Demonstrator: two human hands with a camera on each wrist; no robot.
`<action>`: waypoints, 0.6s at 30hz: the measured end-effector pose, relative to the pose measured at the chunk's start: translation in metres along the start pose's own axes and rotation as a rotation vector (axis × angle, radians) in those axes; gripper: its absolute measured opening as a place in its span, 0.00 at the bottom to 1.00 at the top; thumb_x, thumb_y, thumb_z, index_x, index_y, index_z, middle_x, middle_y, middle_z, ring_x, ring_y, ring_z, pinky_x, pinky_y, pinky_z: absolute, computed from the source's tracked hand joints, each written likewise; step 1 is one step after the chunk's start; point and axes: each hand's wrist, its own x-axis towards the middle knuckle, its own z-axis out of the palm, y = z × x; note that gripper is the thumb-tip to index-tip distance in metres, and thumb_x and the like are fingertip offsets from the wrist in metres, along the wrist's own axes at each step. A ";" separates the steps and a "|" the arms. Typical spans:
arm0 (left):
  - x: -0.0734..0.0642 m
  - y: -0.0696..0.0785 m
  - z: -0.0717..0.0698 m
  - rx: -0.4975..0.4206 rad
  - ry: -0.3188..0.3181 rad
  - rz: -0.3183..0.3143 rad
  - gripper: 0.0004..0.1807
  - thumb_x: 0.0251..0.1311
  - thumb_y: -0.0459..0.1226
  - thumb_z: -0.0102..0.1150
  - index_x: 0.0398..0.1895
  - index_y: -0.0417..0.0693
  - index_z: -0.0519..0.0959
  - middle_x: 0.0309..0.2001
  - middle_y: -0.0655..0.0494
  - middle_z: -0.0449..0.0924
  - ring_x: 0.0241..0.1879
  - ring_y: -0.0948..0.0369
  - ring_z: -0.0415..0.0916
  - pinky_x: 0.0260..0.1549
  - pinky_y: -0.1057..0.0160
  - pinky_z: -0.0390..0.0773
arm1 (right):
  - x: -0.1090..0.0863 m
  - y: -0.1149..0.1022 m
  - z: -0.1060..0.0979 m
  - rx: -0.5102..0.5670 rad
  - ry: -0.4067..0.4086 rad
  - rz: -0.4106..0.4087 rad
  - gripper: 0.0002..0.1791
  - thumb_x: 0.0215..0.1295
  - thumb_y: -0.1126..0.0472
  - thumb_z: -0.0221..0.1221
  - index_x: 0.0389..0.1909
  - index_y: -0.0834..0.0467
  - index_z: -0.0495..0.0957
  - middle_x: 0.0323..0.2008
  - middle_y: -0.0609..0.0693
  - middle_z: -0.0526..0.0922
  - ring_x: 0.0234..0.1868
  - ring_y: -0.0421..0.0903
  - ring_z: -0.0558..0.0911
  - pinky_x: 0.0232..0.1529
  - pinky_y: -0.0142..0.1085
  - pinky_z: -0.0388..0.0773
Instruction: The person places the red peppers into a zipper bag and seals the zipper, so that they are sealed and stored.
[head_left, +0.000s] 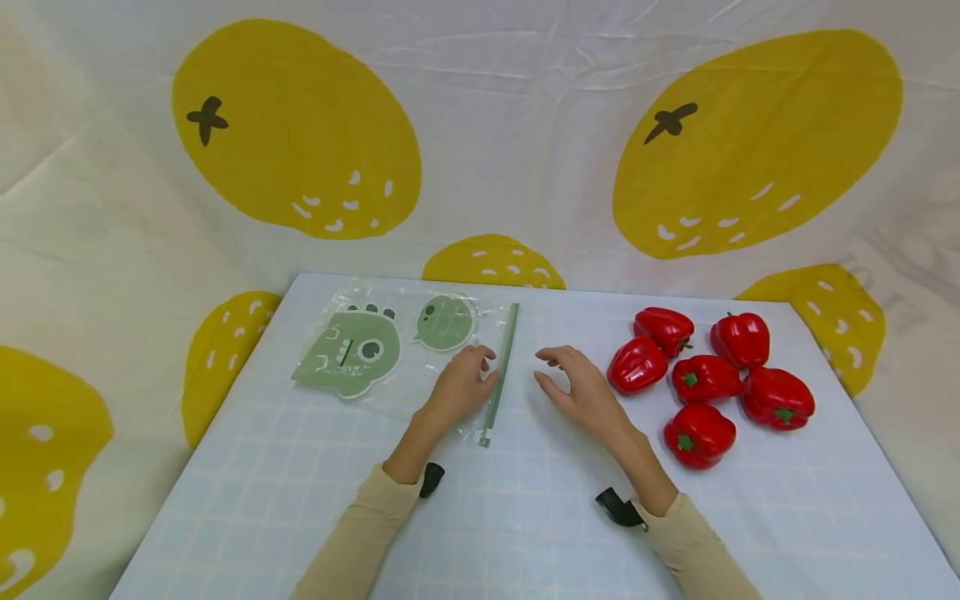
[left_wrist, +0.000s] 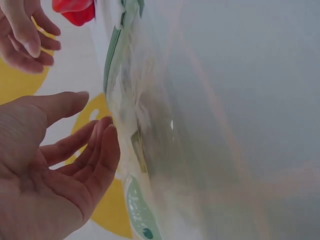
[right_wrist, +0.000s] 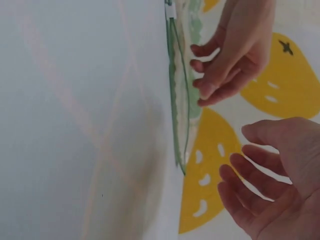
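A clear zip bag [head_left: 352, 352] printed with a green dinosaur and a small round green figure lies flat on the left half of the table. Its green zip strip [head_left: 502, 367] runs along the right side; in the right wrist view the bag's mouth [right_wrist: 180, 100] shows a gap between two green edges. My left hand [head_left: 463, 382] hovers over the bag just left of the strip, fingers loosely bent and holding nothing. To the right of the strip, my right hand [head_left: 581, 392] hangs above the table, its fingers relaxed and the palm turned inward, with nothing in it.
Several glossy red bell peppers [head_left: 701, 435] with green stems lie in a cluster right of my right hand. A light blue checked cloth [head_left: 487, 533] covers the table. Behind it hangs a white curtain [head_left: 517, 150] with large yellow fruit prints.
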 end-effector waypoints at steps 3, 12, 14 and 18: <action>0.002 0.001 0.004 -0.001 -0.038 -0.027 0.15 0.66 0.36 0.67 0.51 0.37 0.79 0.39 0.47 0.80 0.36 0.55 0.77 0.38 0.57 0.80 | 0.004 0.001 0.007 0.019 -0.023 -0.003 0.20 0.66 0.64 0.67 0.58 0.62 0.78 0.53 0.57 0.84 0.51 0.53 0.83 0.54 0.50 0.83; 0.007 0.001 0.014 -0.001 -0.092 -0.089 0.18 0.65 0.38 0.69 0.52 0.37 0.78 0.39 0.48 0.78 0.36 0.56 0.74 0.35 0.60 0.77 | 0.013 0.004 0.022 0.077 -0.079 0.013 0.18 0.68 0.66 0.66 0.56 0.66 0.78 0.52 0.61 0.83 0.48 0.56 0.83 0.53 0.51 0.83; 0.007 0.001 0.015 0.007 -0.089 -0.079 0.17 0.65 0.36 0.69 0.51 0.36 0.78 0.38 0.47 0.78 0.35 0.56 0.74 0.34 0.60 0.78 | 0.014 0.005 0.025 0.086 -0.087 0.010 0.18 0.68 0.67 0.65 0.56 0.67 0.78 0.51 0.61 0.83 0.48 0.56 0.83 0.52 0.51 0.83; 0.006 0.001 0.015 0.009 -0.071 -0.045 0.15 0.65 0.32 0.66 0.51 0.35 0.78 0.37 0.47 0.78 0.35 0.54 0.76 0.34 0.59 0.78 | 0.016 0.006 0.029 0.101 -0.101 0.017 0.17 0.68 0.68 0.65 0.55 0.68 0.78 0.50 0.60 0.84 0.47 0.55 0.84 0.51 0.50 0.83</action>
